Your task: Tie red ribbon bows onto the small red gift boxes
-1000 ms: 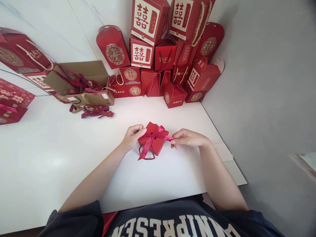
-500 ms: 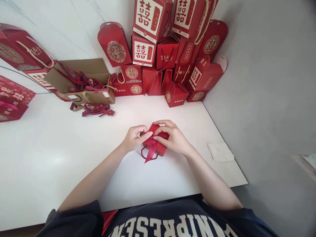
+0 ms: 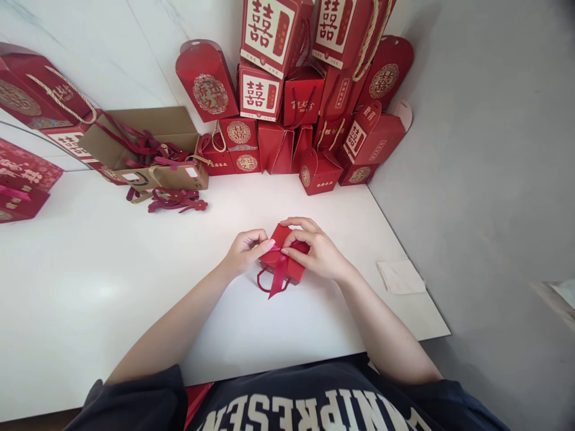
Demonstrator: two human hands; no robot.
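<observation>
A small red gift box [image 3: 294, 271] sits on the white table in front of me, with a dark red cord handle [image 3: 261, 286] looping out on its near side. Across its top runs a pinkish-red ribbon [image 3: 279, 274], one tail hanging toward me. My left hand [image 3: 248, 250] pinches the ribbon between thumb and curled fingers at the box's left. At the right, my right hand [image 3: 313, 248] pinches the ribbon near the middle of the top, its other fingers resting over the box. Part of the ribbon and the box's right side are hidden behind that hand.
Stacked red gift boxes [image 3: 269, 143] stand along the wall at the back. An open cardboard box [image 3: 179, 173] holds several dark red ribbons, with more ribbons [image 3: 177, 200] before it. A folded white cloth [image 3: 401, 277] lies near the table's right edge, by a grey wall.
My left hand has shifted slightly left, and a stretch of ribbon now shows between my hands. The hanging tail has swung a little to the right.
</observation>
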